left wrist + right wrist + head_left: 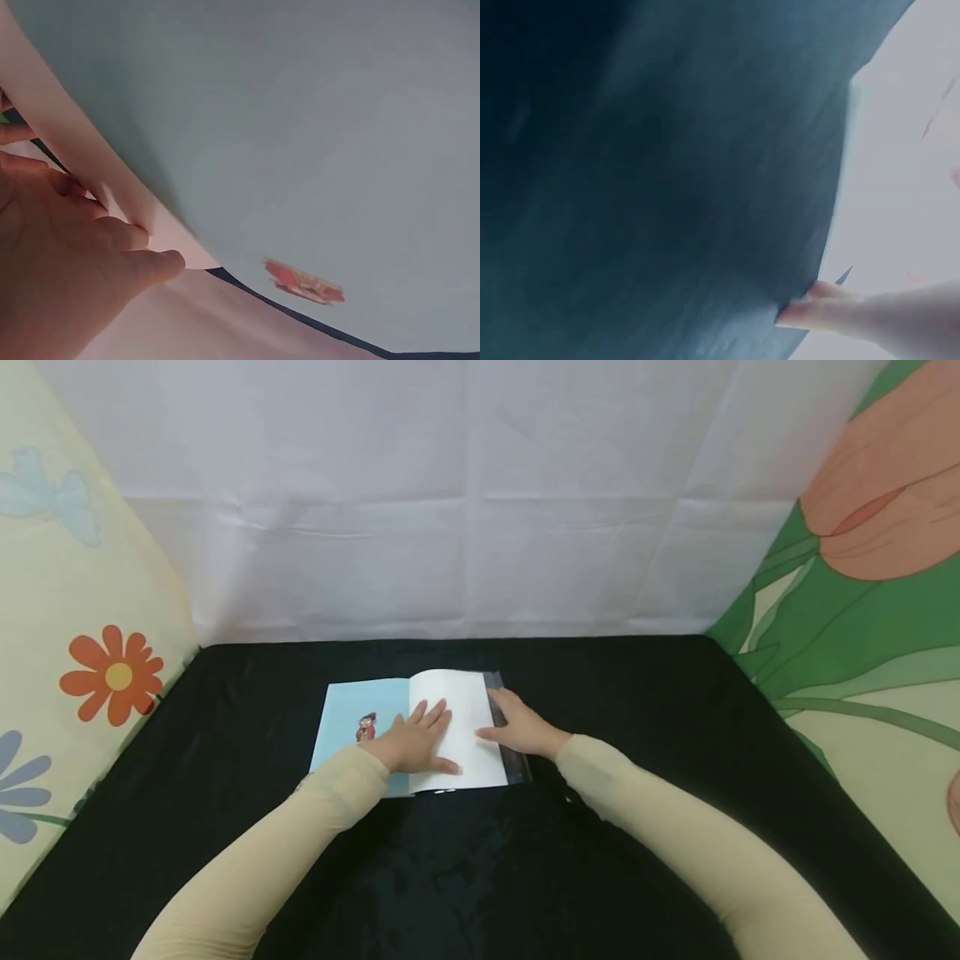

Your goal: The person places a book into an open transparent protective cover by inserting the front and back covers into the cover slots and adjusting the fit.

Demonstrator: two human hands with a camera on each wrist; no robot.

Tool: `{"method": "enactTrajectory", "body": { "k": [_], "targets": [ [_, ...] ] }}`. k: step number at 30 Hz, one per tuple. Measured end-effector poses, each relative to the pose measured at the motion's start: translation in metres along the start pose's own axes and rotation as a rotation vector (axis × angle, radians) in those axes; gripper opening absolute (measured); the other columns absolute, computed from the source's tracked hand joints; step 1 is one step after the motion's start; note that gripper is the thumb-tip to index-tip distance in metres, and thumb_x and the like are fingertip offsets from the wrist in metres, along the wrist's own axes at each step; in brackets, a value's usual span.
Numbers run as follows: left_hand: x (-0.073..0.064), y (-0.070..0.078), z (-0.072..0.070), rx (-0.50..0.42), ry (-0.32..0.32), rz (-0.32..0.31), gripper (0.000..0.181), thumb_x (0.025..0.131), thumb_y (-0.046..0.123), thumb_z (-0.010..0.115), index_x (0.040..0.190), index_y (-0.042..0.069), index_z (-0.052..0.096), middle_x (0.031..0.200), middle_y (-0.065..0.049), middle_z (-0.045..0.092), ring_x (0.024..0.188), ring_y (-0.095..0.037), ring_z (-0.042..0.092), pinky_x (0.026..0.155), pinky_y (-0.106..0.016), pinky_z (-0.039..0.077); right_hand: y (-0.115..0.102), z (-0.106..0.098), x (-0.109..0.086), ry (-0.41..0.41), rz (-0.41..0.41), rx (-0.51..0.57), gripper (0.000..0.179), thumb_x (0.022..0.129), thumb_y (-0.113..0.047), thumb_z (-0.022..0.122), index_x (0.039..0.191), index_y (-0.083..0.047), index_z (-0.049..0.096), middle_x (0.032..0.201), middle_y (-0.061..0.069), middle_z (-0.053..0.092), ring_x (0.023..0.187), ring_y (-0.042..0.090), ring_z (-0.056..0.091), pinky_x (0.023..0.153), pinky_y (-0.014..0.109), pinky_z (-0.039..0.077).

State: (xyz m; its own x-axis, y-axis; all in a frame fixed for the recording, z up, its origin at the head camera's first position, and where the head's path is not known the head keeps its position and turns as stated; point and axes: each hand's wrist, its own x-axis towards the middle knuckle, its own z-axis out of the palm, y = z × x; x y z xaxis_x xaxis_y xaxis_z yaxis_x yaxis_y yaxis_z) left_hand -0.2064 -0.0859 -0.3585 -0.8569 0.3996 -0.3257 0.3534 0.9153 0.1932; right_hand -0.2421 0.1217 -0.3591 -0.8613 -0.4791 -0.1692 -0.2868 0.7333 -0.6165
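An open book lies on the black cloth, its light blue page (341, 714) on the left and its white page (465, 693) on the right. A small cartoon figure (366, 727) is printed on the blue page. My left hand (416, 743) rests with spread fingers across the fold, pressing on the white page. At the book's right edge, my right hand (525, 727) touches the white page's border and a clear plastic flap (516, 768), thumb and forefinger apart. The left wrist view shows the left hand (67, 262) beside the fold.
Black cloth (637, 693) covers the table around the book. A white fabric backdrop (465, 527) hangs behind it. Flower-printed panels stand at the left (120, 593) and the right (885, 627).
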Motion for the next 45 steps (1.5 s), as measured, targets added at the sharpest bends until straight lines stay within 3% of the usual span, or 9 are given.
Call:
{"method": "enactTrajectory", "body": {
  "k": [3, 6, 8, 11, 14, 17, 29, 37, 45],
  "targets": [
    [-0.003, -0.001, -0.003, -0.018, 0.013, 0.005, 0.095, 0.090, 0.057, 0.059, 0.156, 0.005, 0.014, 0.163, -0.011, 0.002, 0.147, -0.036, -0.001, 0.112, -0.061, 0.011, 0.000, -0.001, 0.003, 0.129, 0.050, 0.149, 0.069, 0.097, -0.019, 0.059, 0.149, 0.009, 0.022, 0.153, 0.029, 0.021, 0.138, 0.041, 0.030, 0.109, 0.051, 0.030],
    [-0.007, -0.002, -0.003, -0.035, 0.028, 0.013, 0.094, 0.091, 0.056, 0.058, 0.156, 0.004, 0.013, 0.162, -0.011, 0.002, 0.147, -0.035, 0.000, 0.112, -0.062, 0.011, 0.002, -0.002, 0.004, 0.179, 0.150, 0.295, 0.063, 0.098, -0.015, 0.055, 0.147, 0.009, 0.023, 0.149, 0.030, 0.028, 0.131, 0.042, 0.039, 0.104, 0.050, 0.037],
    [-0.009, -0.002, -0.002, -0.045, 0.039, 0.016, 0.093, 0.092, 0.056, 0.056, 0.155, 0.004, 0.013, 0.162, -0.012, 0.002, 0.147, -0.034, 0.001, 0.112, -0.061, 0.011, 0.003, -0.004, 0.005, 0.177, 0.214, 0.378, 0.061, 0.099, -0.015, 0.054, 0.146, 0.009, 0.024, 0.144, 0.030, 0.034, 0.127, 0.041, 0.044, 0.099, 0.049, 0.042],
    [-0.013, -0.004, 0.000, -0.072, 0.051, 0.018, 0.091, 0.094, 0.055, 0.054, 0.155, 0.003, 0.012, 0.162, -0.012, 0.003, 0.147, -0.033, 0.002, 0.112, -0.060, 0.011, 0.004, -0.007, 0.005, 0.143, 0.288, 0.483, 0.055, 0.100, -0.016, 0.053, 0.142, 0.010, 0.029, 0.132, 0.029, 0.045, 0.105, 0.034, 0.058, 0.081, 0.041, 0.052],
    [-0.018, -0.005, 0.001, -0.100, 0.061, 0.014, 0.090, 0.095, 0.054, 0.053, 0.155, 0.002, 0.011, 0.162, -0.013, 0.002, 0.148, -0.032, 0.002, 0.113, -0.059, 0.010, 0.002, -0.008, 0.005, 0.107, 0.333, 0.519, 0.051, 0.100, -0.017, 0.053, 0.139, 0.010, 0.034, 0.121, 0.026, 0.053, 0.088, 0.025, 0.059, 0.068, 0.033, 0.051],
    [-0.023, -0.006, 0.001, -0.117, 0.078, 0.015, 0.089, 0.096, 0.052, 0.052, 0.155, 0.002, 0.010, 0.162, -0.013, 0.002, 0.148, -0.031, 0.002, 0.114, -0.058, 0.008, 0.000, -0.009, 0.006, 0.091, 0.353, 0.525, 0.046, 0.099, -0.017, 0.054, 0.136, 0.009, 0.041, 0.114, 0.021, 0.057, 0.083, 0.021, 0.056, 0.064, 0.029, 0.047],
    [-0.037, -0.006, 0.000, -0.088, 0.129, 0.050, 0.085, 0.098, 0.051, 0.049, 0.154, -0.001, 0.011, 0.162, -0.016, 0.003, 0.148, -0.033, 0.003, 0.113, -0.059, 0.011, -0.012, -0.019, 0.005, 0.115, 0.275, 0.539, 0.031, 0.101, -0.014, 0.052, 0.123, 0.006, 0.059, 0.091, 0.006, 0.060, 0.073, 0.015, 0.053, 0.064, 0.029, 0.044],
    [-0.045, -0.007, -0.007, -0.134, 0.237, 0.067, 0.080, 0.098, 0.046, 0.052, 0.153, -0.002, 0.019, 0.161, -0.017, 0.008, 0.147, -0.033, 0.006, 0.113, -0.059, 0.014, -0.024, -0.021, 0.003, 0.166, 0.253, 0.639, 0.033, 0.101, -0.019, 0.051, 0.122, 0.004, 0.059, 0.083, 0.003, 0.057, 0.061, 0.011, 0.051, 0.056, 0.025, 0.044],
    [-0.049, -0.010, -0.009, -0.157, 0.369, 0.054, 0.073, 0.098, 0.043, 0.053, 0.150, -0.002, 0.029, 0.159, -0.016, 0.019, 0.147, -0.031, 0.015, 0.113, -0.056, 0.017, -0.036, -0.020, 0.001, 0.197, 0.196, 0.765, 0.039, 0.105, -0.024, 0.044, 0.129, 0.005, 0.055, 0.089, 0.004, 0.058, 0.066, 0.011, 0.053, 0.057, 0.023, 0.045]
  ]
}}
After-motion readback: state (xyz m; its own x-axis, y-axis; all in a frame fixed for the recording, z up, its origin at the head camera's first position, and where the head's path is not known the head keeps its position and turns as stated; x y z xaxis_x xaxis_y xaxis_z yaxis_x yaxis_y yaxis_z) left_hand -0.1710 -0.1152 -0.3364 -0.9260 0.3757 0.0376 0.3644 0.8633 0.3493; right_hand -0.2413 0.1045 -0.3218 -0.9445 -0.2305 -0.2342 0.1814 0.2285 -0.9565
